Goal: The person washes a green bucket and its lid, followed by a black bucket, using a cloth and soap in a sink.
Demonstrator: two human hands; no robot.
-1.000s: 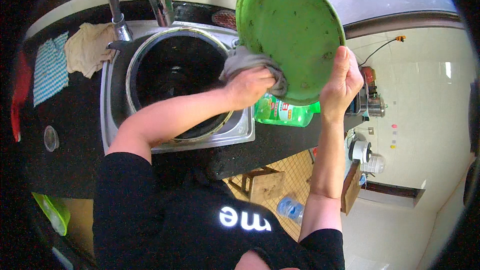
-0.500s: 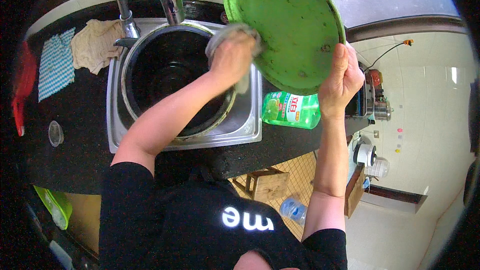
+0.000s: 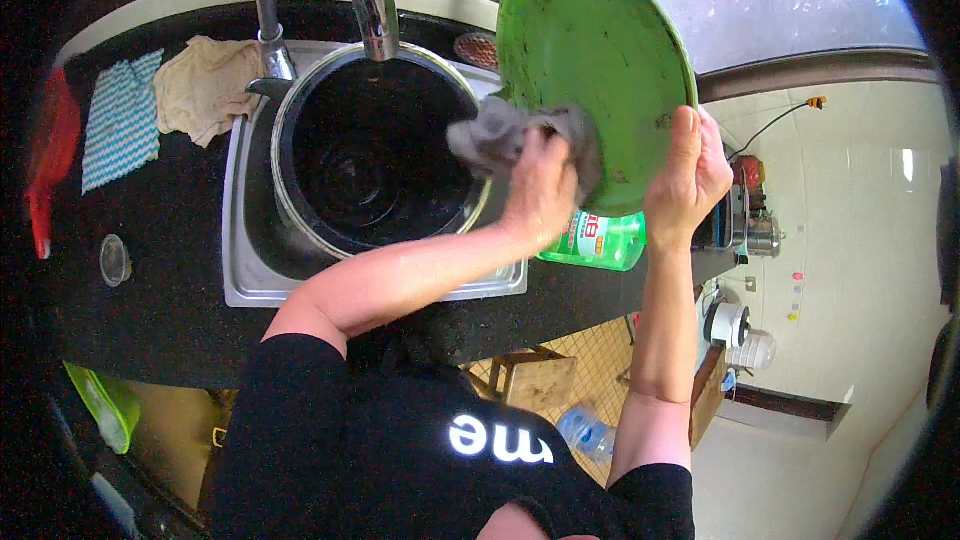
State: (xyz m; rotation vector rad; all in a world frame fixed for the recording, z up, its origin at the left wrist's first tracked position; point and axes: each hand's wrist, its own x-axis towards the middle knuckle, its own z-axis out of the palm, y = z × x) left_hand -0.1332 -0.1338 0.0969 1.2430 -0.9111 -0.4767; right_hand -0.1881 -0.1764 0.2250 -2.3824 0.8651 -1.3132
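My right hand (image 3: 688, 178) grips the lower right rim of a round green tray (image 3: 590, 35), thumb on its stained face. The tray is held up, tilted, to the right of the sink. A crumpled grey cloth (image 3: 500, 130) is bunched in my left hand (image 3: 545, 185), against the tray's lower left part. Motion blurs the cloth a little, and the fingers are partly hidden in it. Left of the cloth, a large dark round pot (image 3: 350, 180) with a pale rim stands in the steel sink (image 3: 240, 275). Behind the tray's lower edge, a green detergent bottle (image 3: 610, 240) is partly covered.
A chrome faucet (image 3: 375, 15) arches over the pot. On the dark counter (image 3: 170, 330) at left lie a beige cloth (image 3: 208, 90), a blue-striped cloth (image 3: 122, 125), a red glove-like item (image 3: 50, 160) and a small clear cup (image 3: 115, 260). A wooden stool (image 3: 540, 378) stands below.
My left hand and the grey cloth have moved right and down across the tray. The tray has shifted slightly right and turned, covering more of the bottle. The view has shifted a little.
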